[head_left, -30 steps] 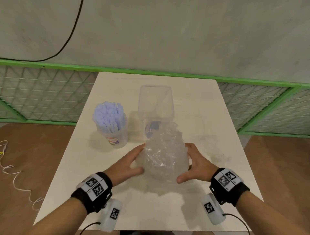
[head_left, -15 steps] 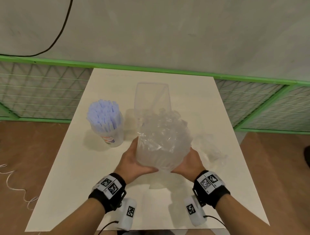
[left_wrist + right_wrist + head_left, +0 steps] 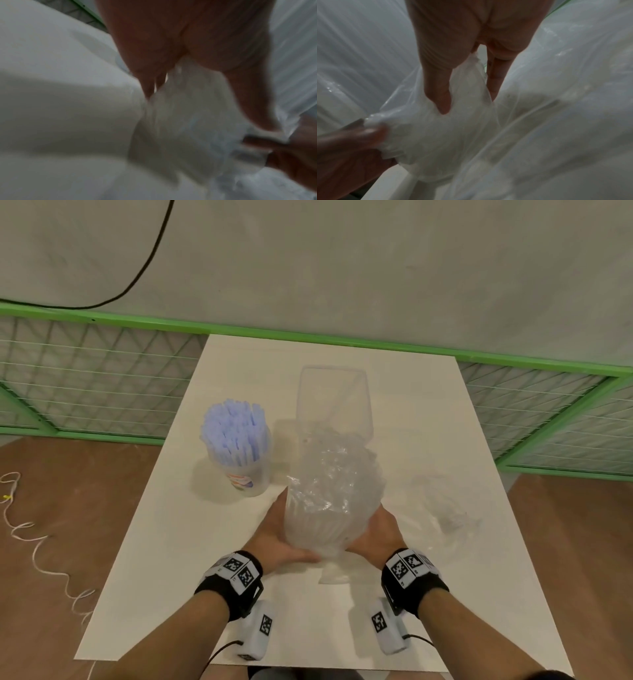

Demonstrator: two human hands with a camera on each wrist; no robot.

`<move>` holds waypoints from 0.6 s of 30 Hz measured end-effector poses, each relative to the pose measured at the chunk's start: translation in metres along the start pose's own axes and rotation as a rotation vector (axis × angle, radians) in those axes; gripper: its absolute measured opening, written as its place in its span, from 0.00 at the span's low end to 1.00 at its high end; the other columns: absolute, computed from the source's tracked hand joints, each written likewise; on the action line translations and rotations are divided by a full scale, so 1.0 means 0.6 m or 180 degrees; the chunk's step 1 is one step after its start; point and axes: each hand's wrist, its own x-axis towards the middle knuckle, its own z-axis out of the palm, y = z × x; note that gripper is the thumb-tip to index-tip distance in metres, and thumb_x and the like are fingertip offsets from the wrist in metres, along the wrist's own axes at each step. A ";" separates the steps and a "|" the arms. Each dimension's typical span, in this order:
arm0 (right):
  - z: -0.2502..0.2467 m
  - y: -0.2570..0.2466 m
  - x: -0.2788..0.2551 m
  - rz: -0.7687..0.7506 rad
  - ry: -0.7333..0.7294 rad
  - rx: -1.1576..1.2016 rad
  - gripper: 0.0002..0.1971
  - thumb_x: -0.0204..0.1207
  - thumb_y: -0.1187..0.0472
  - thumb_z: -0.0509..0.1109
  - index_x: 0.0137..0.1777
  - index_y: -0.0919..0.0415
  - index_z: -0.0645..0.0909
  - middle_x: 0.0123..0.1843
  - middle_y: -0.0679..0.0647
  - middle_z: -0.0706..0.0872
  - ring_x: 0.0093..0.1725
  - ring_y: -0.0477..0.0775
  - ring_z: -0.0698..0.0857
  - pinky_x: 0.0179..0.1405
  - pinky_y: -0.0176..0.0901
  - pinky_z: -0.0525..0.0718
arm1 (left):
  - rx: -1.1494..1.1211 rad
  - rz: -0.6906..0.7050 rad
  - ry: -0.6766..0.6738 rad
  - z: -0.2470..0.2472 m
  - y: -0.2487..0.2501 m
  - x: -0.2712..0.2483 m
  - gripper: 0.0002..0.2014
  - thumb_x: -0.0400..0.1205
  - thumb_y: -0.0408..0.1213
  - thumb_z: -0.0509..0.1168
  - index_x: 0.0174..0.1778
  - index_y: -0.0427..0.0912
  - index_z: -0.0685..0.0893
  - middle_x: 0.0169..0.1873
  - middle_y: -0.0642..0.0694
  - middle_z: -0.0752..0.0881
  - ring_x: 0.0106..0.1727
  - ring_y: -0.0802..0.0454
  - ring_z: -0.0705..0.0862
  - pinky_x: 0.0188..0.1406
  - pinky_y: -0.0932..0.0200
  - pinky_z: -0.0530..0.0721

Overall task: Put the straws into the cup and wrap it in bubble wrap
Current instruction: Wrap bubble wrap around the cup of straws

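Note:
Both hands hold a bundle of clear bubble wrap (image 3: 334, 491) just above the table, its top leaning away from me. A pale ribbed shape shows through its lower half; I cannot make out what is inside. My left hand (image 3: 277, 539) cups its lower left side and my right hand (image 3: 376, 534) its lower right side. In the left wrist view, fingers (image 3: 149, 54) and thumb curl round the wrap (image 3: 185, 121). The right wrist view shows the thumb (image 3: 440, 88) pressing into the wrap (image 3: 453, 135). A clear cup packed with pale blue straws (image 3: 239, 450) stands upright to the left.
An empty clear square container (image 3: 334, 402) stands just behind the bundle. A crumpled clear plastic film (image 3: 442, 505) lies to the right on the white table (image 3: 411, 378). Green wire fencing runs behind and beside the table, with wooden floor on both sides.
The bundle has come up off the table and nearer to me. My hands slid from its sides to beneath its lower end. The film on the right has come into sight.

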 end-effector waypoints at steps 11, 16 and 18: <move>0.037 -0.016 0.005 -0.0038 -0.0005 0.0341 0.45 0.51 0.65 0.88 0.71 0.63 0.74 0.56 0.44 0.85 0.52 0.34 0.85 0.47 0.27 0.81 | -0.0092 0.0070 0.0406 -0.029 -0.003 0.006 0.57 0.46 0.52 0.89 0.73 0.52 0.72 0.65 0.54 0.83 0.66 0.59 0.82 0.69 0.52 0.81; 0.011 -0.031 -0.007 -0.0492 -0.0402 0.0163 0.54 0.53 0.65 0.87 0.78 0.46 0.62 0.71 0.44 0.74 0.71 0.40 0.76 0.66 0.40 0.79 | -0.0282 -0.0166 0.0534 -0.035 -0.018 0.002 0.49 0.48 0.52 0.90 0.67 0.55 0.77 0.58 0.54 0.88 0.61 0.59 0.87 0.66 0.46 0.84; -0.021 -0.049 -0.019 -0.0532 -0.0148 0.0211 0.56 0.56 0.58 0.87 0.79 0.40 0.55 0.76 0.40 0.65 0.76 0.39 0.68 0.69 0.42 0.76 | -0.0357 -0.0192 0.0583 -0.032 -0.018 0.005 0.48 0.49 0.50 0.90 0.65 0.56 0.77 0.58 0.55 0.88 0.60 0.59 0.87 0.65 0.47 0.85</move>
